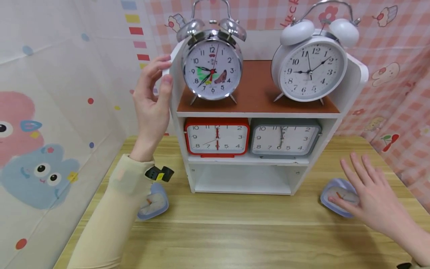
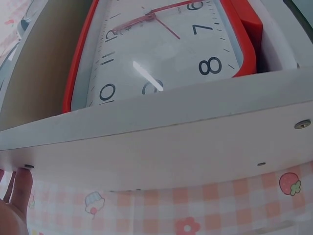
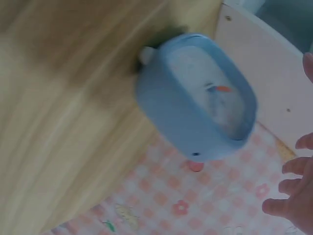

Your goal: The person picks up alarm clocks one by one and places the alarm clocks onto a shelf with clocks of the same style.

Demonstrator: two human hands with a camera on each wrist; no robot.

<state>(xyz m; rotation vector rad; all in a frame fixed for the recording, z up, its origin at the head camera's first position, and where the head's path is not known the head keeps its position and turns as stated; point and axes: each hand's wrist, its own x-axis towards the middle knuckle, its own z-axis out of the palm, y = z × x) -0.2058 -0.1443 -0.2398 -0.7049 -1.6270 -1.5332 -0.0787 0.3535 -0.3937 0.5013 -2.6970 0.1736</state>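
My left hand (image 1: 152, 93) is raised at the left side of a small white shelf (image 1: 242, 179), fingers loosely bent. Its fingertips and thumb touch the outside of the side panel near the top; in the left wrist view the fingers (image 2: 20, 193) lie against that outer face. Spread and holding nothing, my right hand (image 1: 376, 194) hovers by a small blue-purple alarm clock (image 1: 340, 198) on the table, right of the shelf. The thumb overlaps this clock in the head view. In the right wrist view the clock (image 3: 195, 98) appears apart from the fingers.
A silver twin-bell alarm clock (image 1: 212, 71) and a white one (image 1: 310, 71) stand on the brown top board. Below sit a red clock (image 1: 231, 138) and a grey clock (image 1: 268, 140). Another blue-purple clock (image 1: 158, 203) is partly behind my left sleeve, on the wooden table (image 1: 235, 239).
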